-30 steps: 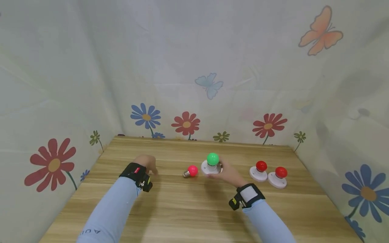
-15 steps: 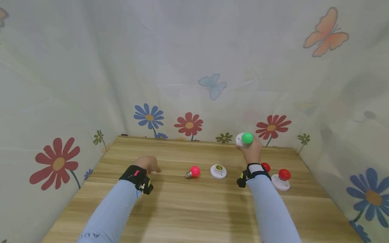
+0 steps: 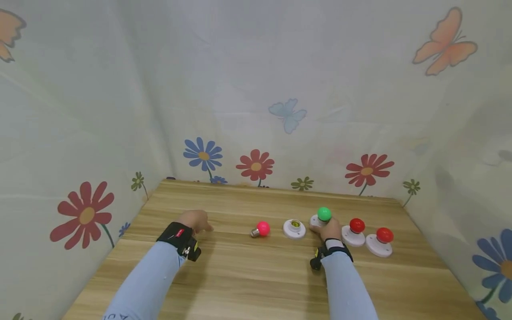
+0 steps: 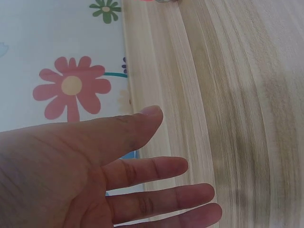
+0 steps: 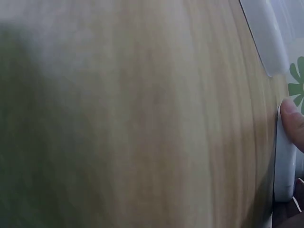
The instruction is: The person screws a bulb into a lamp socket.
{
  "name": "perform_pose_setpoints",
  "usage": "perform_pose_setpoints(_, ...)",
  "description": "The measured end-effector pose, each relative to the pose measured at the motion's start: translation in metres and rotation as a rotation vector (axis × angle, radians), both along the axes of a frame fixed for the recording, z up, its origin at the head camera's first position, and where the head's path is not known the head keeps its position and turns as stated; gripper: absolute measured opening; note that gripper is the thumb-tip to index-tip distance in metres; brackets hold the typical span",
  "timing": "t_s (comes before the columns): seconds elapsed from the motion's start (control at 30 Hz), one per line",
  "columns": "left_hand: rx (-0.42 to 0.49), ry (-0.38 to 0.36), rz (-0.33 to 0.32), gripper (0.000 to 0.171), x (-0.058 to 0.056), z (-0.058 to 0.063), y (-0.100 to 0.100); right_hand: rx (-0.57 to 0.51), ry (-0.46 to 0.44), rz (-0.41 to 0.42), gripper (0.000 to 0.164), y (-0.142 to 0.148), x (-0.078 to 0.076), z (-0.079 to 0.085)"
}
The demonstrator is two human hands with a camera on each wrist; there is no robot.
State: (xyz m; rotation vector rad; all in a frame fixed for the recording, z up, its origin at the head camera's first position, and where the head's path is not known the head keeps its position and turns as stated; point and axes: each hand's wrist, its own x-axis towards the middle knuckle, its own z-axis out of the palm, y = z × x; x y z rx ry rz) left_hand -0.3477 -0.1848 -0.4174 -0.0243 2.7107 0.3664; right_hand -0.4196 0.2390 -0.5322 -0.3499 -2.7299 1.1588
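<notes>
My right hand [image 3: 331, 230] grips the rim of a white round lamp holder [image 3: 314, 221] with a green light bulb [image 3: 324, 214] upright in it, low at the tabletop. In the right wrist view the thumb [image 5: 292, 121] presses on the edge of that holder's base [image 5: 284, 166]; the bulb is out of that view. A bare lamp holder [image 3: 294, 229] sits just left of it. Farther left lies a pink-red bulb [image 3: 263, 229] on its side, metal screw base pointing left. My left hand [image 3: 196, 221] hovers at the left with relaxed fingers [image 4: 161, 194], holding nothing.
Two more white lamp holders with red bulbs [image 3: 357, 225] [image 3: 385, 235] stand to the right of my right hand. The wooden table [image 3: 248, 275] ends at a flower-printed curtain [image 3: 240, 89] at the back and both sides.
My right hand has lifted the holder with the green bulb, carried it right and lowered it beside the red ones, uncovering the bare holder. My left hand has barely moved; the view has shifted slightly.
</notes>
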Motion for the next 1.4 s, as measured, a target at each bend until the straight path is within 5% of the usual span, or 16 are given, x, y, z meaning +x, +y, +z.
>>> perform_pose_setpoints(0.3,0.024,0.012,-0.032,0.031,0.003,0.007,0.01,-0.079,0.016,0.064,0.092,0.012,0.002,0.006)
perform_pose_setpoints(0.47,0.001,0.019,-0.046,0.033,0.002,0.015,0.013,-0.081,0.076,0.202,0.092,0.005,0.013,0.061)
perform_pose_setpoints(0.63,0.007,0.017,-0.043,0.031,0.004,0.019,0.019,0.131,0.329,0.315,0.062,-0.005,0.04,0.124)
perform_pose_setpoints(0.73,0.011,0.022,-0.058,0.031,0.005,0.019,0.021,0.23,0.453,0.343,0.046,-0.009,0.062,0.146)
perform_pose_setpoints(0.87,0.011,0.026,-0.075,0.032,0.006,0.018,0.024,0.301,0.479,0.369,0.037,-0.012,0.092,0.155)
perform_pose_setpoints(1.07,0.031,0.02,-0.074,0.033,0.008,0.017,0.03,0.397,0.351,0.385,0.033,-0.01,0.111,0.135)
perform_pose_setpoints(1.3,0.033,-0.002,-0.075,0.032,0.01,0.01,0.033,0.468,-0.03,0.436,0.034,0.001,0.105,0.102)
perform_pose_setpoints(1.4,0.025,0.002,-0.064,0.03,0.01,0.007,0.032,0.493,-0.119,0.47,0.034,0.002,0.103,0.095)
